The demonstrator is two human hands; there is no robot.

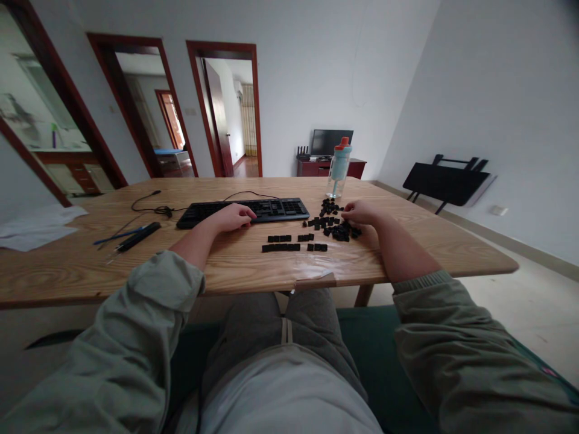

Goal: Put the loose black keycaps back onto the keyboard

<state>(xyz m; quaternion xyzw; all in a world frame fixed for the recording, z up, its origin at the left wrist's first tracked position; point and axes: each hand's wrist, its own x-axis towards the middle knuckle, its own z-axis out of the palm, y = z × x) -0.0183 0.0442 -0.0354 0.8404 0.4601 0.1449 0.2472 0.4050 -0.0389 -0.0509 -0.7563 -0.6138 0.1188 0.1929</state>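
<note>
**Right hand at the keycap pile, left hand on the keyboard**

Nearest to the camera are the person's lap and the two forearms in rolled green sleeves, which reach forward over the front edge of the wooden table (67,271).

Next, on the table between the two hands, lie short rows of black keycaps (280,247). They are set side by side, and the long axis of each row runs left to right, parallel to the table edge. A shorter row lies just behind it, and two small groups lie to the right of it.

The right hand (362,214) rests at the loose keycap pile (335,226). Its fingers are curled and point to the left, into the pile, and the fingertips touch the caps. I cannot tell if a cap is already pinched between them. The pile lies directly at and to the left of this hand, so the right hand is much nearer to it; the left hand is well apart from it.

The left hand (233,217) lies palm down on the front edge of the keyboard (271,209), with fingers loosely bent; it presses or steadies and grasps nothing. The long axis of the keyboard also runs left to right.

Farther left lie a dark tool (138,236) and a blue pen (115,236). Behind the pile stands a water bottle (339,169).
</note>
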